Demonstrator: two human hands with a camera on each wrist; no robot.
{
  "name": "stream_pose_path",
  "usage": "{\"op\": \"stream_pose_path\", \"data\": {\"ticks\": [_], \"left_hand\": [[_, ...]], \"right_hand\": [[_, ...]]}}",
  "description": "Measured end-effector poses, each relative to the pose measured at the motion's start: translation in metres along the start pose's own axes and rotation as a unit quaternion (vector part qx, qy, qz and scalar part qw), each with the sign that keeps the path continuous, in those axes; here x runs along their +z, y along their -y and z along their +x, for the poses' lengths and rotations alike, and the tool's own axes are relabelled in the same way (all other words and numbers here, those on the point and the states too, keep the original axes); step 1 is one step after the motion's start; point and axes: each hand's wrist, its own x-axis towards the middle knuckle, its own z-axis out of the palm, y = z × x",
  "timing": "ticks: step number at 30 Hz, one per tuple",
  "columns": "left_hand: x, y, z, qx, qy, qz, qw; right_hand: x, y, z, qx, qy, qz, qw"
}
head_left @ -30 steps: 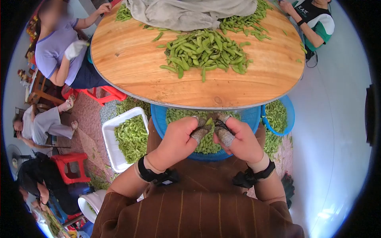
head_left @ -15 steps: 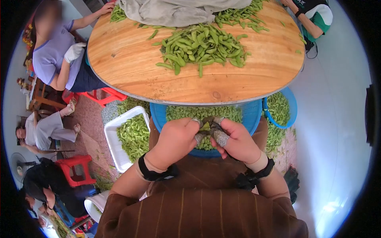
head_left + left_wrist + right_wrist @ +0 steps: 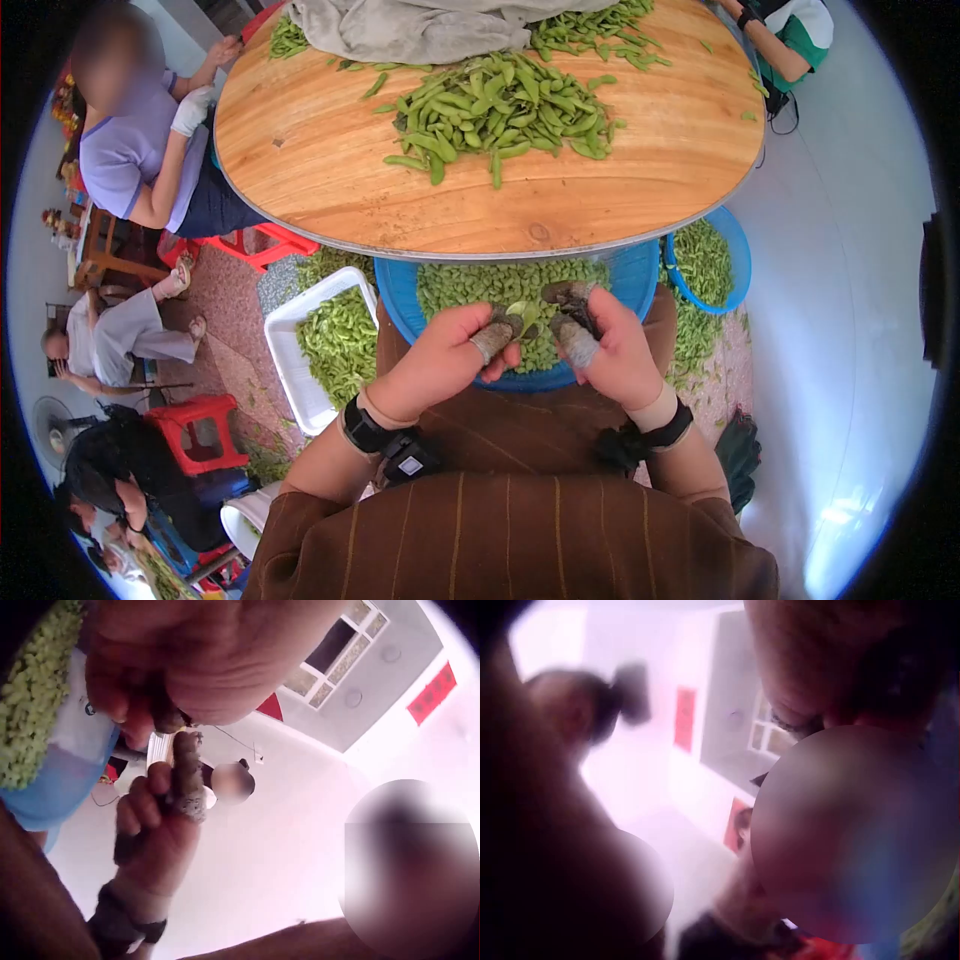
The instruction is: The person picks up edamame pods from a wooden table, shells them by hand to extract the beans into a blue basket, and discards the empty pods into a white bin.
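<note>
In the head view my left hand [image 3: 450,350] pinches a green soybean pod [image 3: 524,314] between its wrapped thumb and forefinger. My right hand [image 3: 618,350] is just to the right of it, a small gap away, thumb and forefinger parted with nothing visible between them. Grey, worn wraps [image 3: 577,343] cover the fingertips. Below both hands is a blue basin [image 3: 393,300] of shelled green beans [image 3: 460,285]. The left wrist view shows the right hand [image 3: 161,817] from below, its other fingers curled. The right wrist view is dark and blurred.
A round wooden table [image 3: 330,200] ahead bears a pile of pods [image 3: 500,110] and a grey cloth [image 3: 400,30]. A white tub [image 3: 285,345] of pods is at left, a blue basket [image 3: 740,275] at right. Other people sit around, near red stools [image 3: 200,430].
Both hands were together at the pod; now the right hand has drawn away to the right. The pod stays in the left fingers and shows more fully.
</note>
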Motion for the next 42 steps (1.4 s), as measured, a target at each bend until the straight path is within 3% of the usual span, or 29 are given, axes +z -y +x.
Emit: {"op": "stream_pose_path", "data": {"ticks": [1, 2, 3, 4, 5, 9, 11, 13, 14, 16, 17, 18, 19, 20, 22, 23, 24, 26, 27, 28, 29, 33, 34, 35, 37, 39, 40, 41, 42], "left_hand": [[0.003, 0.0, 0.001, 0.04, -0.018, 0.097, 0.994], [0.008, 0.002, -0.002, 0.074, -0.036, 0.19, 0.978], [0.008, 0.004, -0.002, 0.074, -0.035, 0.19, 0.978], [0.007, 0.007, -0.001, 0.129, -0.028, 0.293, 0.947], [0.006, 0.009, 0.0, 0.183, -0.02, 0.391, 0.902], [0.005, 0.01, -0.002, 0.237, -0.004, 0.437, 0.868], [0.008, 0.004, -0.006, 0.096, 0.041, 0.256, 0.961], [0.004, 0.001, -0.004, 0.057, 0.034, 0.195, 0.979], [0.002, 0.001, -0.006, 0.011, 0.023, 0.128, 0.991], [-0.002, 0.001, -0.006, 0.011, -0.03, 0.16, 0.987], [-0.004, 0.002, -0.006, 0.011, -0.08, 0.191, 0.978], [-0.008, 0.006, -0.004, 0.01, -0.081, 0.192, 0.978], [-0.012, 0.011, -0.002, 0.1, -0.101, 0.343, 0.929], [-0.014, 0.014, 0.0, 0.186, -0.117, 0.482, 0.848], [-0.008, 0.01, 0.001, 0.194, -0.092, 0.499, 0.84], [-0.005, 0.005, 0.001, 0.205, -0.069, 0.515, 0.829], [-0.001, -0.004, -0.002, 0.207, -0.067, 0.516, 0.828], [0.005, -0.021, -0.01, 0.05, 0.048, 0.344, 0.937], [0.004, -0.02, -0.012, 0.053, 0.047, 0.343, 0.937], [0.002, -0.019, -0.015, 0.022, 0.076, 0.246, 0.966], [-0.002, -0.019, -0.017, -0.008, 0.106, 0.147, 0.983], [-0.011, -0.018, -0.021, 0.008, 0.083, 0.031, 0.996], [-0.016, -0.017, -0.025, 0.014, 0.081, 0.033, 0.996], [-0.023, -0.017, -0.031, 0.0, 0.038, 0.071, 0.997], [-0.04, -0.013, -0.046, -0.008, -0.01, 0.111, 0.994], [-0.063, -0.002, -0.064, -0.042, -0.17, 0.183, 0.967], [-0.073, 0.004, -0.072, -0.041, -0.173, 0.183, 0.967], [-0.083, 0.01, -0.079, -0.019, -0.267, 0.397, 0.878], [-0.09, 0.016, -0.085, 0.002, -0.345, 0.587, 0.733]], "right_hand": [[0.003, -0.005, 0.002, -0.175, -0.075, -0.188, 0.963], [0.002, -0.002, -0.002, -0.169, -0.075, -0.186, 0.965], [0.001, 0.005, -0.001, -0.195, -0.04, -0.305, 0.931], [0.0, 0.01, 0.0, -0.216, -0.005, -0.419, 0.882], [-0.002, 0.012, 0.002, -0.216, -0.006, -0.419, 0.882], [-0.003, 0.012, 0.006, -0.194, 0.052, -0.459, 0.865], [-0.004, 0.009, 0.007, -0.194, 0.049, -0.464, 0.863], [-0.009, 0.006, 0.015, -0.065, 0.046, -0.303, 0.95], [-0.014, 0.001, 0.017, -0.065, 0.046, -0.302, 0.95], [-0.023, -0.006, 0.022, -0.144, -0.006, -0.417, 0.897], [-0.021, -0.008, 0.02, -0.145, -0.004, -0.417, 0.897], [-0.016, -0.008, 0.015, -0.164, -0.058, -0.447, 0.877], [-0.012, -0.007, 0.012, -0.183, -0.113, -0.475, 0.853], [-0.008, -0.003, 0.01, -0.182, -0.113, -0.475, 0.853], [0.0, 0.003, 0.007, -0.223, -0.039, -0.409, 0.884], [0.002, 0.002, 0.006, -0.222, -0.042, -0.41, 0.884], [0.004, 0.002, 0.005, -0.203, 0.0, -0.4, 0.894], [0.0, 0.002, 0.005, -0.169, 0.078, -0.372, 0.909], [0.001, 0.012, 0.004, -0.17, 0.08, -0.375, 0.908], [0.003, 0.029, 0.002, -0.011, 0.112, -0.254, 0.961], [0.004, 0.039, 0.001, 0.149, 0.139, -0.122, 0.971], [0.004, 0.03, 0.014, 0.152, 0.136, -0.075, 0.976], [0.002, 0.026, 0.02, -0.011, 0.127, -0.255, 0.958], [0.001, 0.026, 0.025, -0.175, 0.109, -0.419, 0.884], [0.002, 0.035, 0.033, -0.205, 0.068, -0.446, 0.869], [0.004, 0.043, 0.045, -0.23, 0.025, -0.469, 0.853], [0.005, 0.049, 0.055, -0.231, -0.019, -0.471, 0.851], [0.007, 0.054, 0.065, -0.231, -0.063, -0.472, 0.849], [0.01, 0.056, 0.076, -0.232, -0.061, -0.471, 0.849]]}}
